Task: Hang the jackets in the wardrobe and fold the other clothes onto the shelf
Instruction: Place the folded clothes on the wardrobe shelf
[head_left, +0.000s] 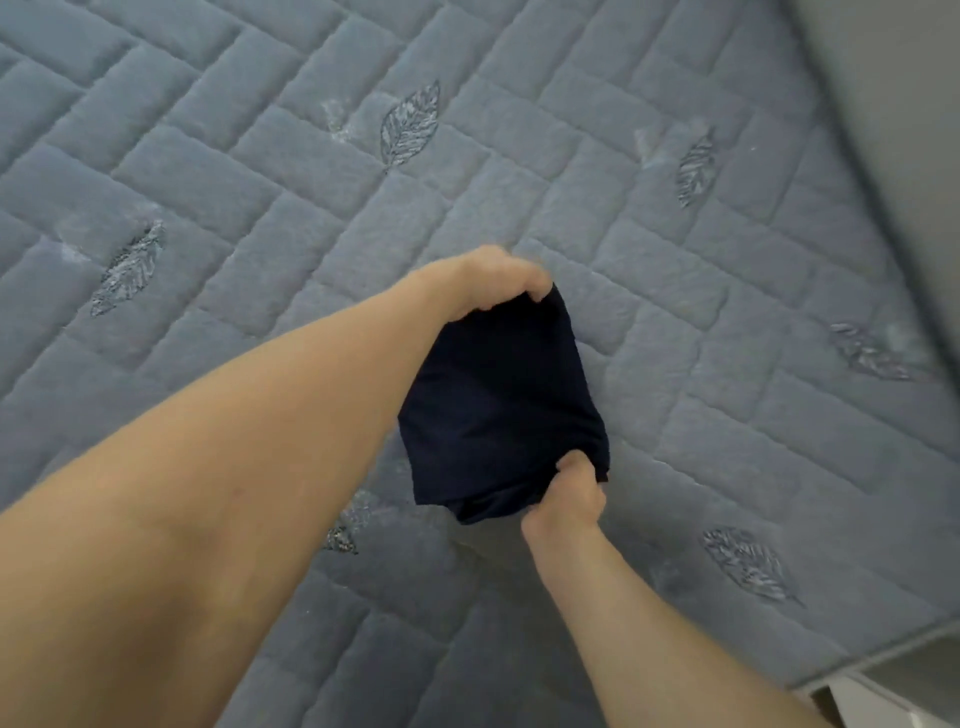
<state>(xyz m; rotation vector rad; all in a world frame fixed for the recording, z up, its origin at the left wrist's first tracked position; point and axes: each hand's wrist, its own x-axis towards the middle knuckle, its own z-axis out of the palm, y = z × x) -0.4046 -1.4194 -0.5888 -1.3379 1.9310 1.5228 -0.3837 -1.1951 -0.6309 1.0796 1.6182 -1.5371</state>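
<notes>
Two hands grip one folded garment

Mid-frame, a folded navy garment (498, 410) hangs above the quilted blue bedcover (218, 171). Left hand (498, 283) curls round its upper corner; right hand (569, 493) pinches its lower edge. Grey wall (893, 78) upper right.

You have a small dark navy garment (498, 410) folded into a compact, roughly square bundle. Your left hand (498, 283) pinches its far top corner; your right hand (571, 493) grips its near lower corner, so it stretches between them, slightly rumpled at the bottom.
</notes>
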